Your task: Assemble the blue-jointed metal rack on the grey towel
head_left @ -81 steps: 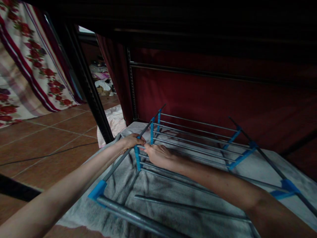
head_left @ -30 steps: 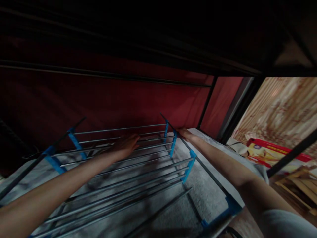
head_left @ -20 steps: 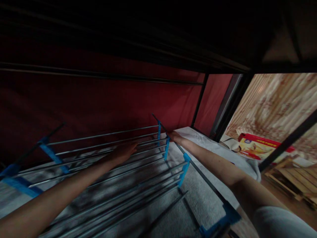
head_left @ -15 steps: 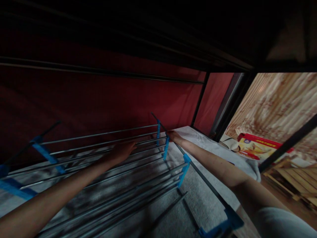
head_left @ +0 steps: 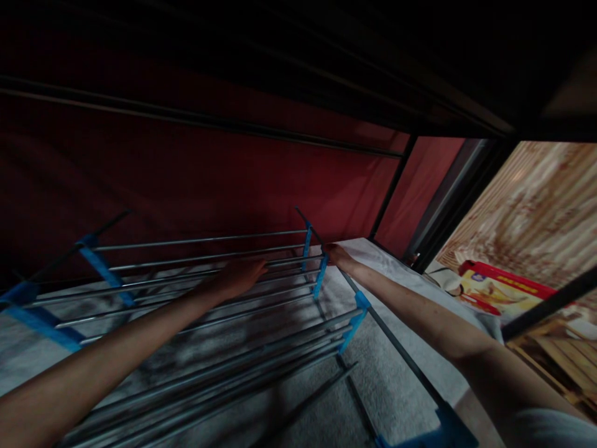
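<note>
A rack of grey metal rods [head_left: 205, 238] joined by blue plastic brackets [head_left: 359, 320] lies on a pale grey cloth surface. My left hand [head_left: 242, 277] reaches over the middle rods, its fingers closed round one of them. At the rack's right side, my right hand [head_left: 336, 254] is closed on the long dark side pole [head_left: 396, 341], close to a blue bracket. Shadow hides some of the fingers of both hands.
Behind the rack hangs a dark red fabric wall [head_left: 261, 180] with a black frame bar [head_left: 200, 118] across it. Black posts stand at the right. Beyond them are a red and yellow box [head_left: 501, 289], a wooden pallet [head_left: 566, 358] and a corrugated wall [head_left: 536, 205].
The view has shifted, so the rack and both hands appear slightly further right. Both hands keep nearly the same places on the rack.
</note>
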`<state>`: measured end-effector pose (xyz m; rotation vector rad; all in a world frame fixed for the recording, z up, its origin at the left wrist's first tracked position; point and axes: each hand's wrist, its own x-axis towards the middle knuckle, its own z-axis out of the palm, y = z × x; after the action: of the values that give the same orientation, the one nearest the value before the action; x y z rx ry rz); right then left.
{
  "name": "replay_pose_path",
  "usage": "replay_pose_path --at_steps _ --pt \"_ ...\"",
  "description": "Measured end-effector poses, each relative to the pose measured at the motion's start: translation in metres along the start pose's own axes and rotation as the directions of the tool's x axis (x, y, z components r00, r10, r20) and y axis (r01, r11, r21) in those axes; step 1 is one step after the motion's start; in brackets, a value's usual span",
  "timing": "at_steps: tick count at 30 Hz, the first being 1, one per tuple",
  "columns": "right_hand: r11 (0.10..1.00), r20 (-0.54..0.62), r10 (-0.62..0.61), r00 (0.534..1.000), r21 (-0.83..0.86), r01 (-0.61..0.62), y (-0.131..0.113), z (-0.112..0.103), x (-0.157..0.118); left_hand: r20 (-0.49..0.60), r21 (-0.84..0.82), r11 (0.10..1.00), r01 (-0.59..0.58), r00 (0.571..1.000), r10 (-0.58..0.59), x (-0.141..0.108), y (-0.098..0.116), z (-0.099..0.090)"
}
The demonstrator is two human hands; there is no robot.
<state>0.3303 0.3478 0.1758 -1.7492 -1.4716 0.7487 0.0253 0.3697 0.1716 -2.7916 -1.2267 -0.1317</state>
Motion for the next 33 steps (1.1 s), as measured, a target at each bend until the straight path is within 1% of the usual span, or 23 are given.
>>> replay_pose_path --at_steps 3,5,8,11,16,20,24,27,33 --pt "0.999 -0.011 0.038 0.999 0.014 -0.038 -0.002 0.000 0.000 0.008 -0.009 1.000 0.005 1.000 -0.005 0.003 -0.002 0.000" --pt "0.998 -0.007 0.054 0.998 0.022 -0.054 -0.004 0.000 0.000 0.008 -0.044 0.999 0.004 1.000 -0.004 0.005 -0.005 0.002" --pt "0.997 -0.002 0.063 0.998 0.032 -0.063 -0.005 0.001 0.000 0.002 -0.102 0.995 -0.001 1.000 0.002 0.007 -0.011 0.007" --pt "0.997 -0.013 0.070 0.997 0.038 -0.069 -0.006 0.002 0.000 -0.004 -0.122 0.992 -0.024 1.000 0.023 0.009 -0.014 0.010" --pt "0.997 -0.003 0.064 0.998 0.049 -0.063 -0.005 0.002 -0.001 0.032 -0.139 0.990 -0.004 0.999 0.009 0.008 -0.012 0.006" --pt "0.996 0.000 0.078 0.997 0.051 -0.077 -0.002 0.002 0.002 0.030 -0.153 0.988 -0.006 1.000 0.011 0.008 -0.012 0.002" --pt "0.995 -0.007 0.089 0.996 0.046 -0.088 -0.001 0.002 0.004 0.026 -0.127 0.992 -0.016 0.999 0.019 0.007 -0.013 0.004" --pt "0.995 -0.008 0.089 0.996 0.042 -0.089 -0.002 0.002 0.004 -0.003 -0.119 0.993 0.006 1.000 -0.006 0.006 -0.012 0.006" --pt "0.996 -0.006 0.093 0.996 0.014 -0.092 -0.002 0.002 0.004 0.011 -0.201 0.980 0.007 1.000 -0.005 0.008 -0.015 0.009"
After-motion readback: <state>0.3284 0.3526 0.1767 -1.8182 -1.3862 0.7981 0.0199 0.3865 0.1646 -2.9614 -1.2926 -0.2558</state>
